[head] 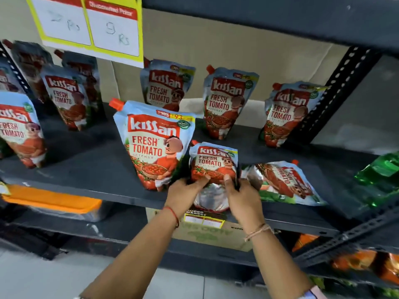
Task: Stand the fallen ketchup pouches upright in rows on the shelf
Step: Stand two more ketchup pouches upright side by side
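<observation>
A dark grey metal shelving rack point(90, 169) with perforated black uprights point(336, 91) is set against a plain beige wall point(226, 39). A yellow-bordered price sign with red headers point(90, 26) is hung from the upper board. Pale grey floor tiles point(43, 277) are seen below, evenly lit.

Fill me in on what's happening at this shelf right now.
A person is tidying ketchup pouches on a dark metal shelf. Both hands hold one small pouch by its lower end at the shelf's front edge, the left hand and right hand on either side of it. A larger pouch stands upright just to its left. Another pouch lies flat to the right, not yet stood up. Several more pouches stand further back.
</observation>
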Tool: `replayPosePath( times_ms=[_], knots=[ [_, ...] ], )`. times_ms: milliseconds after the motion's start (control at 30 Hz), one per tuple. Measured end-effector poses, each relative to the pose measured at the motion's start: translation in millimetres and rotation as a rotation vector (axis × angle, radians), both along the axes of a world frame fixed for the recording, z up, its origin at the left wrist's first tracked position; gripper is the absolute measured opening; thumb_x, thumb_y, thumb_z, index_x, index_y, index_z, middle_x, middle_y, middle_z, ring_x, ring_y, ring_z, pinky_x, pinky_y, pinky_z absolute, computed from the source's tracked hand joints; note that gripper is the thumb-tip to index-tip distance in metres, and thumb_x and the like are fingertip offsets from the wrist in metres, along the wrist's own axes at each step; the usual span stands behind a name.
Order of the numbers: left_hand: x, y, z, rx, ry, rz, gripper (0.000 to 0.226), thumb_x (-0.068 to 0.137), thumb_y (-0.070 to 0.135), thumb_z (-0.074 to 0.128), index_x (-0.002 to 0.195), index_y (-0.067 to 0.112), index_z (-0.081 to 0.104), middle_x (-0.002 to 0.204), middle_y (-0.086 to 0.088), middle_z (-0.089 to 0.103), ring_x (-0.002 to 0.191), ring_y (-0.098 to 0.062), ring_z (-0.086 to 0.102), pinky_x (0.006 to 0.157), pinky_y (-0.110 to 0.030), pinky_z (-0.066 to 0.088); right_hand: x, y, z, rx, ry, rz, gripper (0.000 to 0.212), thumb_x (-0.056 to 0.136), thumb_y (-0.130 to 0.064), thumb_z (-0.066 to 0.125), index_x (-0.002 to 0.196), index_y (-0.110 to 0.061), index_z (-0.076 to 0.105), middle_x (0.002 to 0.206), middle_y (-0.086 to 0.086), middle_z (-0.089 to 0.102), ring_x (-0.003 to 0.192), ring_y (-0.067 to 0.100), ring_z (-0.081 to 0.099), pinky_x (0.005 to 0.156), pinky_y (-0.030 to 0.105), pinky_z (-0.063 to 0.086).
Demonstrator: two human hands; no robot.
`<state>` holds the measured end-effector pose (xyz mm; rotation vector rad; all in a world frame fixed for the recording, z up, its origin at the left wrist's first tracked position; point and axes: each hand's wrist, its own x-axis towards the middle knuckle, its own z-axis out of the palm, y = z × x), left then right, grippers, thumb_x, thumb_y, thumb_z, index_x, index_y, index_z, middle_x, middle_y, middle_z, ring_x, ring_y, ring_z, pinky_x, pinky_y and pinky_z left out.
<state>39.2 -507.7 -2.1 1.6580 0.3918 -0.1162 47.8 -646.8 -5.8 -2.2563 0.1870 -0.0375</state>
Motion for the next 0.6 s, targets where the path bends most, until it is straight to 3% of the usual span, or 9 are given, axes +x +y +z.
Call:
replayPosePath(
  times_ms=[100,167,233,300,400,500,533,600],
  knots=[
    [10,6,3,-0.183,0.138,-0.078,0.038,0.071,0.033,0.07,0.101,0.012,0.064,0.098,-0.006,0.069,0.083,-0.016,0.063,0.069,-0.028,0.05,4,-4,-1,0.292,0.167,-0.003,0.043,0.086,-0.046,0.05,0.107,-0.01,0.058,0.107,0.014,0.065,0.095,0.033,0.061,0.077,0.035,0.048],
    [16,10,6,-0.25,0.241,-0.155,0.032,0.073,0.033,0.069,0.098,0.016,0.064,0.089,-0.001,0.068,0.08,-0.012,0.059,0.059,-0.024,0.045,5,-5,0,0.574,0.288,-0.041,0.036,0.084,-0.043,0.057,0.104,-0.014,0.059,0.096,0.008,0.068,0.079,0.022,0.063,0.056,0.029,0.053],
    [19,13,8,-0.288,0.289,-0.173,0.018,0.074,0.033,0.067,0.085,0.019,0.063,0.072,0.004,0.064,0.065,-0.008,0.054,0.049,-0.018,0.038,7,-9,3,0.782,0.417,-0.095,0.024,0.082,-0.035,0.061,0.096,-0.015,0.062,0.075,0.002,0.066,0.059,0.014,0.057,0.037,0.018,0.039],
    [20,17,9,-0.3,0.311,-0.171,0.018,0.073,0.037,0.067,0.077,0.02,0.062,0.056,0.005,0.06,0.046,-0.006,0.047,0.038,-0.014,0.033,10,-12,6,0.882,0.485,-0.103,0.016,0.079,-0.033,0.064,0.084,-0.017,0.064,0.06,-0.002,0.064,0.044,0.009,0.052,0.031,0.016,0.029],
    [24,22,10,-0.298,0.327,-0.238,0.03,0.065,0.046,0.07,0.075,0.018,0.064,0.059,0.0,0.06,0.047,-0.012,0.05,0.043,-0.018,0.036,14,-10,10,0.938,0.539,-0.053,0.022,0.074,-0.04,0.066,0.081,-0.019,0.065,0.06,0.0,0.063,0.037,0.01,0.05,0.03,0.015,0.026],
    [26,22,12,-0.379,0.346,-0.285,0.03,0.066,0.041,0.069,0.085,0.018,0.063,0.085,-0.005,0.066,0.081,-0.023,0.061,0.073,-0.036,0.051,14,-10,11,0.947,0.597,-0.022,0.029,0.069,-0.041,0.068,0.085,-0.017,0.067,0.065,0.004,0.068,0.051,0.018,0.061,0.043,0.022,0.046],
    [25,22,10,-0.392,0.359,-0.307,0.031,0.066,0.038,0.069,0.087,0.017,0.063,0.089,-0.006,0.066,0.087,-0.025,0.061,0.077,-0.041,0.052,15,-11,9,0.958,0.612,-0.003,0.034,0.066,-0.038,0.069,0.091,-0.015,0.068,0.075,0.007,0.071,0.066,0.022,0.065,0.057,0.029,0.054],
    [23,20,7,-0.418,0.354,-0.369,0.031,0.063,0.032,0.07,0.089,0.017,0.063,0.086,-0.005,0.071,0.089,-0.026,0.063,0.079,-0.047,0.053,14,-13,6,0.985,0.651,0.026,0.041,0.064,-0.031,0.072,0.1,-0.013,0.066,0.096,0.011,0.07,0.091,0.029,0.064,0.083,0.044,0.053]
  ],
)
